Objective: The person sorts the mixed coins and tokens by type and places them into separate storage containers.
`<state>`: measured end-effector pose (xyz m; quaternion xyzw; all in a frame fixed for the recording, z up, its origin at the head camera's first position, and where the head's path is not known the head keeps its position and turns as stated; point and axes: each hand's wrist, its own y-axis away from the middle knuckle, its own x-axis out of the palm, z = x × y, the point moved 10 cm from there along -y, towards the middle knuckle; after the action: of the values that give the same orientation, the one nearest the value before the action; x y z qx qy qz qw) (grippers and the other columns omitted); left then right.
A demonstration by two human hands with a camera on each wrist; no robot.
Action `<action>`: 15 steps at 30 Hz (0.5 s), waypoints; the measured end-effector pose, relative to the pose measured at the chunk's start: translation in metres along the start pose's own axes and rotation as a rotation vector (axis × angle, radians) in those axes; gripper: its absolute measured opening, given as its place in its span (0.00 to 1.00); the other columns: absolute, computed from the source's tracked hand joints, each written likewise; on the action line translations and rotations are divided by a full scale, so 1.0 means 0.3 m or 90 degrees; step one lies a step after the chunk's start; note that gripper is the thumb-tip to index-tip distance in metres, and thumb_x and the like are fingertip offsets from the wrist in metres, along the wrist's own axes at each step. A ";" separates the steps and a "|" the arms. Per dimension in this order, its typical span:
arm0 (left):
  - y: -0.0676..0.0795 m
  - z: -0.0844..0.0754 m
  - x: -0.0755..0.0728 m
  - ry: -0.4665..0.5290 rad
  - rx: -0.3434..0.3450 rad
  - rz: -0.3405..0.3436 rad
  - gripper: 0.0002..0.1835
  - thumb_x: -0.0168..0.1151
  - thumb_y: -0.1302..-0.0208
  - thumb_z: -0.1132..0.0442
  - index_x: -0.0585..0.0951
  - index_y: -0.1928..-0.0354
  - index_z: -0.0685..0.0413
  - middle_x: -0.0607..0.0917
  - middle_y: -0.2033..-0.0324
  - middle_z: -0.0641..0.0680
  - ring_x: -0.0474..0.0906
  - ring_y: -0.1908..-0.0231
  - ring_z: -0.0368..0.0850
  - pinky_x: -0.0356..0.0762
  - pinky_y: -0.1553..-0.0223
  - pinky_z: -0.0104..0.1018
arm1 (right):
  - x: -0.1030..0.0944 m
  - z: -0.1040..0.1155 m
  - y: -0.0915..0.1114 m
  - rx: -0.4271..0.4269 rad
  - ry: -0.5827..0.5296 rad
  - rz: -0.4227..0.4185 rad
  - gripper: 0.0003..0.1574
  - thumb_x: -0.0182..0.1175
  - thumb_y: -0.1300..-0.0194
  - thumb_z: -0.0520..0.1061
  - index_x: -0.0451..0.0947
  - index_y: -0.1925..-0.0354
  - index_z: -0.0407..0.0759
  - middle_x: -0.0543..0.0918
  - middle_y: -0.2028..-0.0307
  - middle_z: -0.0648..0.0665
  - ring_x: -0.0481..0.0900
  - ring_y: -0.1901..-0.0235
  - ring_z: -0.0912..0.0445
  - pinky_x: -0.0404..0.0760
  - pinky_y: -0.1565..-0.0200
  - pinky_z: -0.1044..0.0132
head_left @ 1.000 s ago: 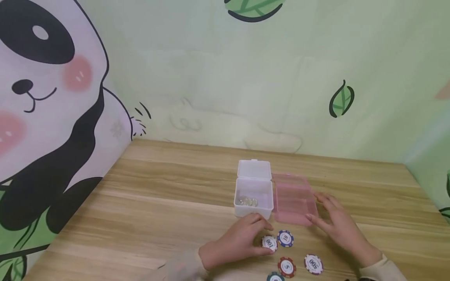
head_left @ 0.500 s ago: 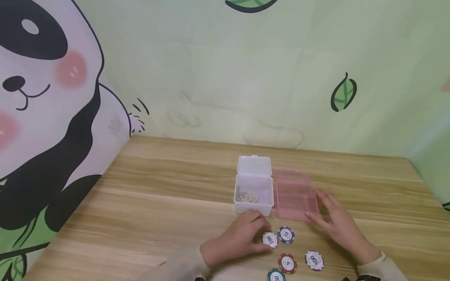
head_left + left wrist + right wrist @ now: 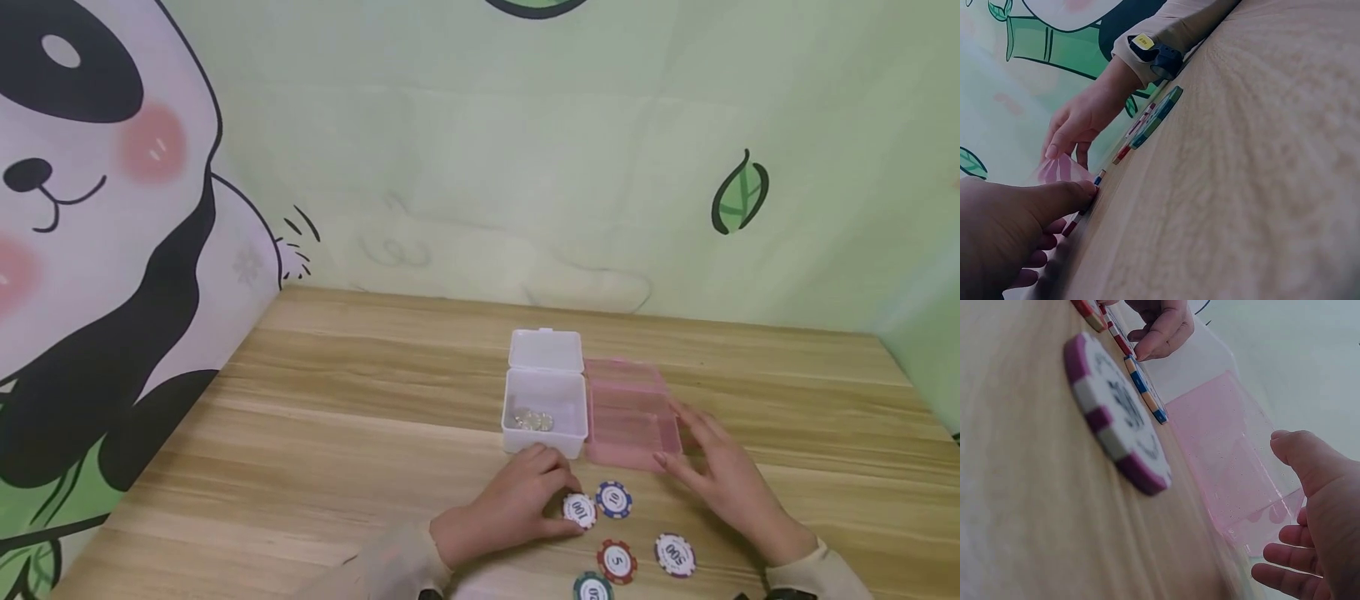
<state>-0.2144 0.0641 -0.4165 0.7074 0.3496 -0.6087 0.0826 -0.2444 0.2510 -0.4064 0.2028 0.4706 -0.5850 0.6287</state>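
Note:
My left hand (image 3: 510,504) has its thumb and index finger at opposite edges of a white poker chip (image 3: 580,511) marked 100, which lies on the table. In the left wrist view the thumb tip meets the chips' edges, and the other fingers curl behind. A blue-edged 10 chip (image 3: 614,499) lies close beside it. My right hand (image 3: 727,487) rests against the right side of a see-through pink box (image 3: 626,455), its fingers and thumb fairly straight. Left of that box stands a white box (image 3: 542,442) with its lid raised and several clear, roundish pieces (image 3: 534,420) inside.
Nearer the person lie a red 5 chip (image 3: 617,561), a purple-edged 500 chip (image 3: 676,555) and a green-edged chip (image 3: 593,587) cut off by the frame. The wooden table (image 3: 360,400) ends at a printed wall (image 3: 465,192) behind the boxes.
Everything sits slightly higher in the head view as the camera tilts. The left hand keeps its place at the 100 chip; the right hand stays beside the pink box.

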 end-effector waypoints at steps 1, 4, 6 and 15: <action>0.000 -0.001 -0.001 -0.002 0.002 -0.003 0.21 0.71 0.50 0.41 0.82 0.59 0.46 0.79 0.62 0.43 0.71 0.57 0.37 0.69 0.49 0.27 | -0.001 0.001 0.000 0.000 0.001 0.000 0.47 0.64 0.39 0.50 0.56 0.29 0.40 0.70 0.40 0.27 0.79 0.53 0.33 0.75 0.53 0.32; -0.001 -0.004 -0.005 -0.005 0.006 -0.007 0.22 0.71 0.50 0.41 0.82 0.59 0.46 0.79 0.62 0.43 0.71 0.57 0.37 0.69 0.49 0.28 | -0.001 0.001 0.000 0.002 0.001 0.001 0.47 0.64 0.39 0.50 0.56 0.29 0.40 0.70 0.40 0.28 0.79 0.53 0.34 0.75 0.53 0.31; -0.001 -0.005 -0.006 -0.008 0.006 -0.006 0.22 0.70 0.50 0.41 0.82 0.59 0.46 0.79 0.61 0.43 0.71 0.57 0.37 0.69 0.48 0.28 | -0.001 0.001 0.000 0.002 0.000 0.002 0.47 0.64 0.39 0.50 0.56 0.29 0.40 0.70 0.39 0.28 0.80 0.54 0.34 0.75 0.53 0.32; -0.002 -0.003 -0.001 -0.008 0.001 0.006 0.20 0.70 0.49 0.42 0.82 0.60 0.46 0.79 0.61 0.43 0.72 0.55 0.38 0.69 0.46 0.29 | -0.001 0.003 0.000 -0.002 -0.010 -0.002 0.46 0.65 0.39 0.49 0.57 0.29 0.39 0.71 0.40 0.28 0.81 0.56 0.36 0.77 0.54 0.34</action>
<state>-0.2140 0.0648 -0.4158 0.7051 0.3451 -0.6133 0.0871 -0.2440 0.2503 -0.4058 0.1966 0.4664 -0.5870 0.6319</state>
